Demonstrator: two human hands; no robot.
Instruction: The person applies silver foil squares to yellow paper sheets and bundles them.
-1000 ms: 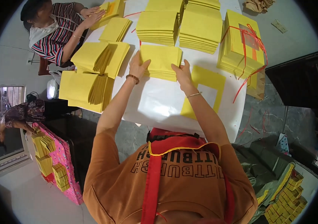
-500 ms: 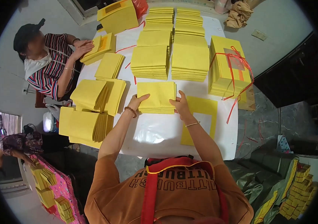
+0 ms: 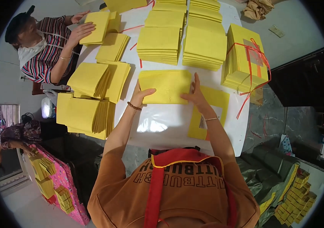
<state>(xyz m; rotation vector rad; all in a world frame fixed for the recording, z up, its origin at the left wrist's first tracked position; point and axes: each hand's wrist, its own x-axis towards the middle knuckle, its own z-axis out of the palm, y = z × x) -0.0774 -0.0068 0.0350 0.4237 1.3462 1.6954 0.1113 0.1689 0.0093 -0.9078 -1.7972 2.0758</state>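
Observation:
Between my two hands I grip a bundle of folded yellow paper [image 3: 165, 85], its broad face turned up. My left hand [image 3: 143, 93] holds the left end, thumb on top and the fingers mostly hidden behind. At the right end, my right hand [image 3: 196, 95] presses its thumb on the near corner, with a finger raised along the side. A flat yellow sheet with a white panel [image 3: 215, 100] lies on the table beside my right wrist. Tall stacks of yellow paper [image 3: 158, 41] stand just beyond the bundle.
More yellow stacks [image 3: 80, 110] lie left on the white table [image 3: 150, 133]. A block tied with red ribbon [image 3: 241, 57] stands right. Across the left corner, a co-worker in a striped top [image 3: 51, 49] handles a yellow bundle [image 3: 95, 27]. Yellow bundles [image 3: 295, 201] are piled lower right.
The bundle in my hands has come up nearer and tilted, showing more of its face. The co-worker's bundle is raised, with one hand now off it. The whole view has shifted slightly.

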